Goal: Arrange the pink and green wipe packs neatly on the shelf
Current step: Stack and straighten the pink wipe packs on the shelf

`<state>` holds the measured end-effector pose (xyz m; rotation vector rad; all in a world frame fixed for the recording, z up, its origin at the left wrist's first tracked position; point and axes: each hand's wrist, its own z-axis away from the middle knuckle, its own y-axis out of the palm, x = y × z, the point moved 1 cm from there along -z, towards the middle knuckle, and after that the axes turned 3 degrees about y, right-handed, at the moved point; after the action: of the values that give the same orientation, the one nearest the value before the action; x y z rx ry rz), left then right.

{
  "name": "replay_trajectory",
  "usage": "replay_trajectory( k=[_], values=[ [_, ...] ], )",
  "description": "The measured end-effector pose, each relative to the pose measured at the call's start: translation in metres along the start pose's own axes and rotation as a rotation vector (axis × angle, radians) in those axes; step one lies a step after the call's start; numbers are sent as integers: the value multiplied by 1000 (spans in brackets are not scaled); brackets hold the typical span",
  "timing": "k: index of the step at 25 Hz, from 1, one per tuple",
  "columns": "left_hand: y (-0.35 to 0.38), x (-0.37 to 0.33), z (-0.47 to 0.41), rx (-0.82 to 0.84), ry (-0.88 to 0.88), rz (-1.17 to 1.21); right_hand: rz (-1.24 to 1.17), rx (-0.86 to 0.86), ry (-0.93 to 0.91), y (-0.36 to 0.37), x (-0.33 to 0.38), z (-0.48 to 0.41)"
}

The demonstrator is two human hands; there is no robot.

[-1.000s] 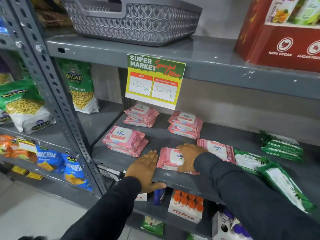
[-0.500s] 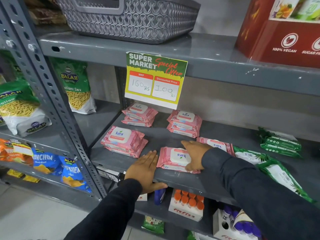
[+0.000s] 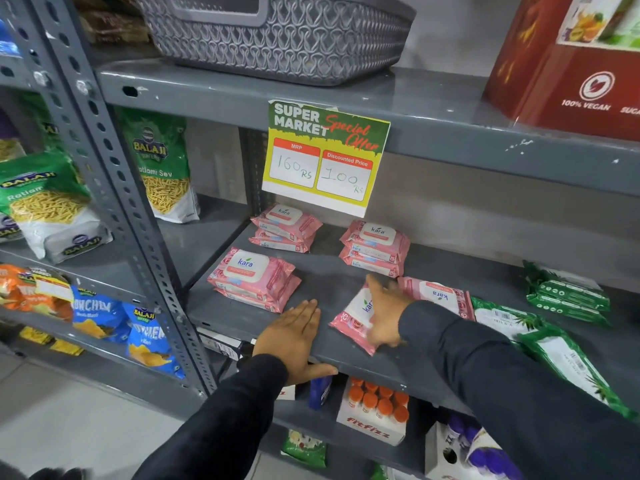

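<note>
My right hand (image 3: 384,313) grips a pink wipe pack (image 3: 353,320) near the grey shelf's front edge (image 3: 381,367), the pack turned at an angle. My left hand (image 3: 294,337) lies flat on the shelf edge, fingers apart, holding nothing. Three pink stacks stand behind: front left (image 3: 254,278), back left (image 3: 285,228), back middle (image 3: 375,247). Another pink pack (image 3: 438,296) lies upside down right of my hand. Green wipe packs lie to the right: a stack (image 3: 564,292) at the back and loose ones (image 3: 568,362) near the front.
A price sign (image 3: 325,157) hangs from the upper shelf, which carries a grey basket (image 3: 277,32) and a red box (image 3: 571,71). Snack bags (image 3: 45,199) fill the left unit past the steel post (image 3: 114,188). Orange-capped bottles (image 3: 375,407) sit below.
My right hand has turned the pink pack from lying crosswise to a slanted position, with its label now facing sideways. My left hand stays on the shelf edge.
</note>
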<state>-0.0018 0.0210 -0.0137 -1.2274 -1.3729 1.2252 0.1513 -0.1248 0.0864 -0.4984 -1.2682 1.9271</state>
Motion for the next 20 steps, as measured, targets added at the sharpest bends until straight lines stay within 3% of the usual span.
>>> replay_trajectory(
  k=[2, 4, 8, 11, 16, 20],
  values=[
    [0, 1, -1, -5, -1, -4, 319, -12, -29, -11, -1, 0],
    [0, 1, -1, -1, -2, 0, 434, -29, -116, -16, -2, -3],
    [-2, 0, -1, 2, -7, 5, 350, -74, -291, -18, -6, -7],
    [-2, 1, -1, 2, -9, 10, 337, -155, -252, -21, -5, -7],
    [-1, -1, -1, -11, -14, -3, 239, -155, -118, -16, -1, -9],
    [0, 1, -1, -12, -18, -11, 236, -171, -113, -9, -1, -11]
  ],
)
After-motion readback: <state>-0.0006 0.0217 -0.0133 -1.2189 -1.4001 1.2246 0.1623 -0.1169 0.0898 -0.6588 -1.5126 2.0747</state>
